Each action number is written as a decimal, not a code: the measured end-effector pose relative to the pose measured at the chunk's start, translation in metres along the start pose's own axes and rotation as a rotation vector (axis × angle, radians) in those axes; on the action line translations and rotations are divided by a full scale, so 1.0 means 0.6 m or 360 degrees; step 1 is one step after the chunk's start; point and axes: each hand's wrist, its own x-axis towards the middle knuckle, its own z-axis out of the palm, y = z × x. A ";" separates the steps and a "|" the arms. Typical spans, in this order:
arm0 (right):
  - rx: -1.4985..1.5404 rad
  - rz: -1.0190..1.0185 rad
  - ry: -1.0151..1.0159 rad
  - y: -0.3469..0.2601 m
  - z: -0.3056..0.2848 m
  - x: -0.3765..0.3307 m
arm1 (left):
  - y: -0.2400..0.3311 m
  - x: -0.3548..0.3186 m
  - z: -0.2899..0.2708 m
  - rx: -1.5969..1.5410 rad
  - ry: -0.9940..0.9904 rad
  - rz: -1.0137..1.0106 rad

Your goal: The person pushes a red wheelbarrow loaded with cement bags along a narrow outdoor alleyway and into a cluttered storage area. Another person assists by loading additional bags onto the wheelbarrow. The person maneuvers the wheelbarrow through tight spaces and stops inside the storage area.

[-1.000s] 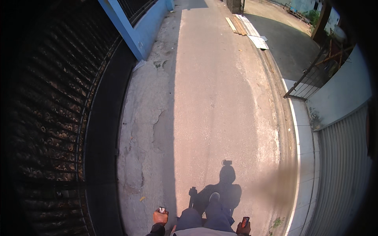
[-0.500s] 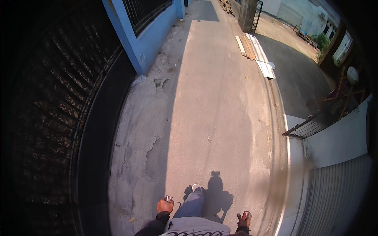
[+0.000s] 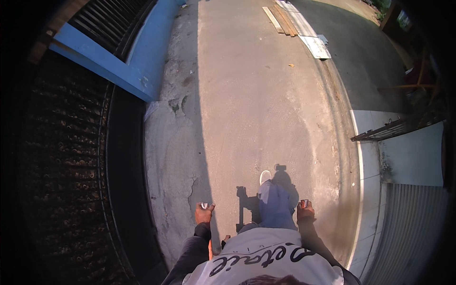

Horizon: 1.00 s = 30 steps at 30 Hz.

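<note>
perhaps handles [image 3: 204,205] [image 3: 304,204] in both hands [image 3: 203,215] [image 3: 306,212]

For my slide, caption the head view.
Left hand and right hand each grip a small object above a partly shaded lane.

Silvery held object [image 3: 204,205], black-lettered white shirt [image 3: 266,241], blue-grey trousers [image 3: 275,207], blue wall [image 3: 153,52]

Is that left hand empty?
No, the person's bare left hand is closed around a small, shiny silver object, its end showing above the fist.
</note>
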 end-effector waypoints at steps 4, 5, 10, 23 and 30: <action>-0.0055 -0.0086 0.0028 -0.132 -0.042 0.086 | 0.108 0.147 0.048 0.0122 0.0258 0.0038; -0.0077 -0.0124 0.0055 -0.166 -0.055 0.105 | 0.118 0.185 0.063 0.0280 0.0386 0.0040; -0.0041 -0.0040 0.0156 -0.333 -0.104 0.199 | 0.337 0.287 0.071 0.0381 0.0279 0.0066; 0.0082 0.0056 0.0162 -0.757 -0.169 0.499 | 0.746 0.585 0.135 0.0461 0.0298 0.0100; 0.0108 -0.0043 0.0208 -0.979 -0.188 0.653 | 0.957 0.754 0.134 0.0384 0.0218 0.0052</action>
